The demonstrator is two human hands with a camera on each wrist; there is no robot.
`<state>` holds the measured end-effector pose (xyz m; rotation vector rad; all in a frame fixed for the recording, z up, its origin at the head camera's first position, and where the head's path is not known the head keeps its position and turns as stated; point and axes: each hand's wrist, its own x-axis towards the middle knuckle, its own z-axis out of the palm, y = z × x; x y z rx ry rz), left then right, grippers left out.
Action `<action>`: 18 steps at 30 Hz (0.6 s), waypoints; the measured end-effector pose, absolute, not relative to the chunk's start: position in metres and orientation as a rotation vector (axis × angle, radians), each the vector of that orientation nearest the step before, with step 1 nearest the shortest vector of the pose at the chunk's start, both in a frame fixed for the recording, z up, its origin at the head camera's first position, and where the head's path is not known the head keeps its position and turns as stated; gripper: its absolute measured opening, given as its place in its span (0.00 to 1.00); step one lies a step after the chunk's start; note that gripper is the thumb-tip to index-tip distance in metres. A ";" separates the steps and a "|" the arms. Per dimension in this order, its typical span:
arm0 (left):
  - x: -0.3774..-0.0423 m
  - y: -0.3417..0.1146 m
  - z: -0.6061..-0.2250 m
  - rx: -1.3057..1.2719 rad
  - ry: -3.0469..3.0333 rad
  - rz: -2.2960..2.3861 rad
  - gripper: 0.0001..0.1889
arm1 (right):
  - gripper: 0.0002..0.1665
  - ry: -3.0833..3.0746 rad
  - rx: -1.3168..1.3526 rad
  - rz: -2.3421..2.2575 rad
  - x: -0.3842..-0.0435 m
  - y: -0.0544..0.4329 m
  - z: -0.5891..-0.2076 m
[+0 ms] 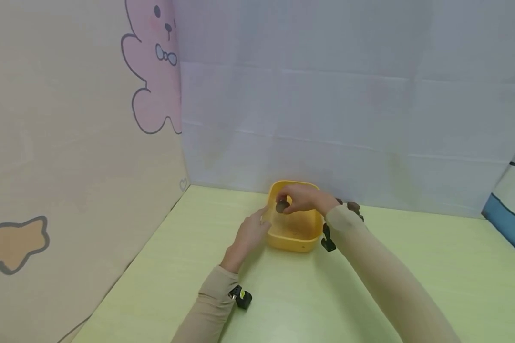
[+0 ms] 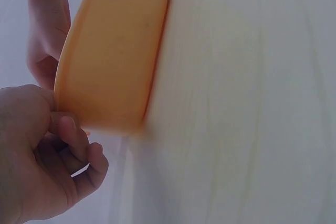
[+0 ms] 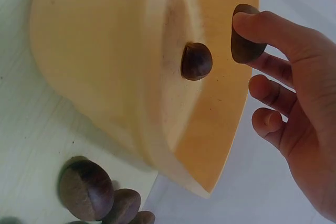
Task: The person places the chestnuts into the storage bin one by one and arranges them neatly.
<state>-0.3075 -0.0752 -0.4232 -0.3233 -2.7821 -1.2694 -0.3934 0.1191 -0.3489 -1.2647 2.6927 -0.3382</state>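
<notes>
A yellow plastic box (image 1: 293, 244) stands on the table near the back wall. My left hand (image 1: 249, 234) pinches its left rim; in the left wrist view, the fingers (image 2: 90, 163) are curled at the rim. Over the box's open top, my right hand (image 1: 303, 196) holds a dark brown chestnut (image 3: 247, 34) between thumb and fingertips. Another chestnut (image 3: 197, 61) lies inside the box, visible in the right wrist view.
Several chestnuts (image 3: 86, 188) rest on the table just right of the box, partly hidden behind my right forearm in the head view. A pale cloth wall (image 1: 347, 119) rises close behind the box, and a printed wall (image 1: 68, 143) borders the left side.
</notes>
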 end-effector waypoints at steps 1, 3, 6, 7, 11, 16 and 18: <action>-0.307 -0.075 -0.423 -0.329 -2.775 -1.268 0.31 | 0.20 2.693 -1.258 -0.338 -0.394 0.119 -0.350; -0.308 -0.074 -0.424 -0.330 -2.774 -1.252 0.31 | 0.20 2.700 -1.244 -0.316 -0.396 0.117 -0.352; -0.309 -0.073 -0.425 -0.327 -2.771 -1.207 0.30 | 0.18 2.696 -1.213 -0.258 -0.399 0.115 -0.358; -0.309 -0.073 -0.425 -0.323 -2.767 -1.193 0.30 | 0.18 2.695 -1.201 -0.237 -0.400 0.114 -0.360; -0.310 -0.071 -0.425 -0.312 -2.767 -1.171 0.29 | 0.17 2.693 -1.153 -0.171 -0.404 0.113 -0.367; -0.308 -0.066 -0.424 -0.316 -2.787 -1.196 0.30 | 0.18 2.715 -1.099 -0.117 -0.404 0.116 -0.374; -0.307 -0.065 -0.424 -0.310 -2.787 -1.189 0.30 | 0.19 2.728 -1.100 -0.096 -0.402 0.117 -0.374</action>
